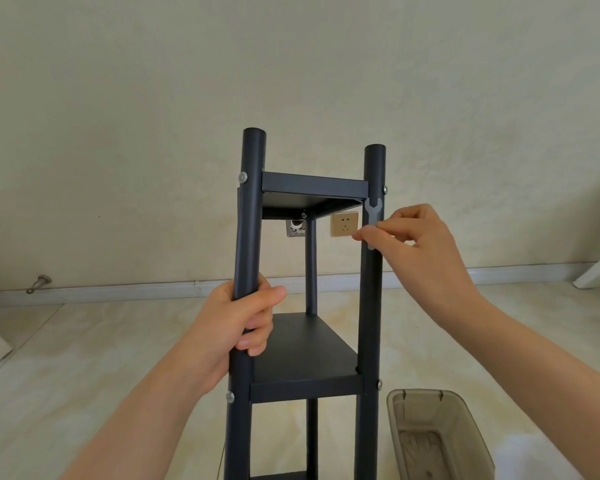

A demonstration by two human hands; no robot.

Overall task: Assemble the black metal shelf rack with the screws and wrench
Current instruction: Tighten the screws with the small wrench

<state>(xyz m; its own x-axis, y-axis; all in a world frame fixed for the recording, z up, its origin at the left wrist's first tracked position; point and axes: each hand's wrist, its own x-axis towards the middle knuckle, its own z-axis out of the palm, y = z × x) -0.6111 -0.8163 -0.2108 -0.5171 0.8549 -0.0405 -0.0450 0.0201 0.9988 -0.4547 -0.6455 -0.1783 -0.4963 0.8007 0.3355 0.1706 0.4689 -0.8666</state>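
Left hand [238,318] gripping rack [309,355] post, right hand [420,237] pinching wrench [373,216]

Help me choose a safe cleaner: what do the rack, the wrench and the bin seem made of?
Rack: apparently metal tube and sheet with a matte black coating; highlights along it are soft and dull.
Wrench: thin flat metal, pale grey, perhaps plated steel; its stamped outline suggests so.
Bin: likely plastic, smoky translucent brown; light shows through its walls.
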